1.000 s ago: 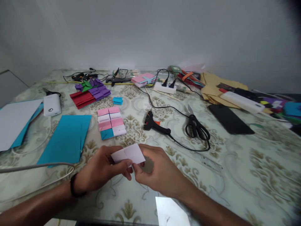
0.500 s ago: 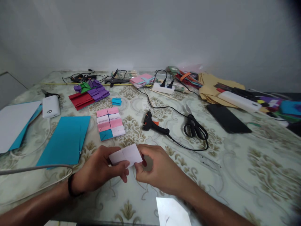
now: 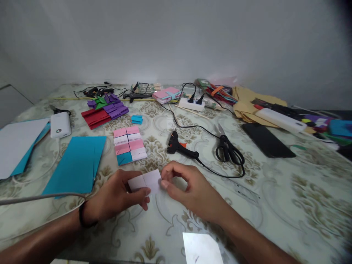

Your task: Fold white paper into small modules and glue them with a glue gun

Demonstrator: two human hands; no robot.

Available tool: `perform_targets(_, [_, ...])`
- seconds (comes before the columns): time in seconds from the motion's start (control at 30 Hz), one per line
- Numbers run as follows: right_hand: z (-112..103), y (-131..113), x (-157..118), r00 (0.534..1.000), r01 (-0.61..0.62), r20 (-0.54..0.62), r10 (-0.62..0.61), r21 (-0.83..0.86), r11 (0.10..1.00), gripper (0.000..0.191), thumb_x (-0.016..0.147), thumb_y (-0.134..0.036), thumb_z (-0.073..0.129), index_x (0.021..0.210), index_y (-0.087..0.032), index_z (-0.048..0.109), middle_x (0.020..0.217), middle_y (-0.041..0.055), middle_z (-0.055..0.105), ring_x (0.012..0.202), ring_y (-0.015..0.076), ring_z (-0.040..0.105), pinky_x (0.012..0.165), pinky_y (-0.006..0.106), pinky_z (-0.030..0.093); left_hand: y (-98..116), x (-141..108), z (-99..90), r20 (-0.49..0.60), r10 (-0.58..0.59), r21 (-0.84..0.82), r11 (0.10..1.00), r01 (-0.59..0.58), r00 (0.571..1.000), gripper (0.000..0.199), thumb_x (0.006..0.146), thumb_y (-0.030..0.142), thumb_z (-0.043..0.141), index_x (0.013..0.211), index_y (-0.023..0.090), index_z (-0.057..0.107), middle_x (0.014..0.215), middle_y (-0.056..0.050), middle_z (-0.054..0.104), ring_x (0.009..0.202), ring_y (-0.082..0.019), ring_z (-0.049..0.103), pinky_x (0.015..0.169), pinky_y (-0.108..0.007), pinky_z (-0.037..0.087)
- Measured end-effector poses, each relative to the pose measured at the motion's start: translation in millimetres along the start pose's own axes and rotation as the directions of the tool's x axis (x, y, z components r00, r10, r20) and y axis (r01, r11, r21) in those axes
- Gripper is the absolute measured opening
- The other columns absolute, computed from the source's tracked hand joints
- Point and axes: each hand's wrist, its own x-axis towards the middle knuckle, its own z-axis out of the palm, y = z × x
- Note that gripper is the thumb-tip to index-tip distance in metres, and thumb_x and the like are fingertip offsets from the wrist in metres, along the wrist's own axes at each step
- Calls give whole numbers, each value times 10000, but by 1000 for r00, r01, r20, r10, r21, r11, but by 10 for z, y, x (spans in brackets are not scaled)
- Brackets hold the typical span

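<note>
A small white folded paper (image 3: 153,179) with a crease across it is pinched between the thumb and fingers of my left hand (image 3: 121,196). At the paper's right edge, my right hand (image 3: 189,187) has its thumb and forefinger close together, and its fingertips touch or nearly touch the corner. Beyond my hands lies a block of folded pink, white and blue papers (image 3: 129,145). Right of that block is a black glue gun (image 3: 181,146). Another white paper piece (image 3: 202,248) rests near the table's front edge.
Blue sheets (image 3: 75,165) and a white power bank (image 3: 61,125) lie at the left. Black-handled scissors (image 3: 229,150), a clear ruler (image 3: 244,191) and a black phone (image 3: 268,140) lie at the right. A power strip (image 3: 191,104) sits behind, with cables across the table.
My right hand has loosened its pinch and shifted slightly up and right along the paper's edge. My left hand still holds the paper in nearly the same place.
</note>
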Motion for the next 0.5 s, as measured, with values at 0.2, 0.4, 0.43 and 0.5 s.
perform_targets(0.2, [59,35,-37,1000,-31,-4,31,-29,999,249,964,-281,642,748,-215,538,702,-44,524,664,125,483,560,240,350,-14,-2,-5,-4,28,76,997,-28,1000,428,1006,509,607,825,150,753,775,-71,825,708,-189,725,617,-258,488])
perform_targets(0.4, [86,43,-31,998,-60,-13,60,-13,998,257,959,-295,646,741,-214,535,690,-44,516,652,124,476,543,237,345,-56,28,-20,-74,100,96,991,-93,992,458,1018,512,607,784,151,764,724,-54,778,655,-171,677,575,-249,471])
perform_targets(0.43, [91,41,-26,998,-64,-20,64,-14,998,236,956,-296,650,755,-212,558,693,-44,518,652,124,479,545,236,349,-47,30,-15,-79,113,80,991,-107,990,447,1020,503,608,793,154,770,740,-54,780,672,-175,689,592,-249,490])
perform_targets(0.5, [96,36,-17,997,-60,-43,60,-10,998,159,952,-293,653,819,-209,624,701,-44,529,656,126,494,562,236,372,-28,33,-2,-109,145,8,989,-145,983,399,1015,495,628,855,162,780,810,-54,790,731,-187,722,650,-257,546])
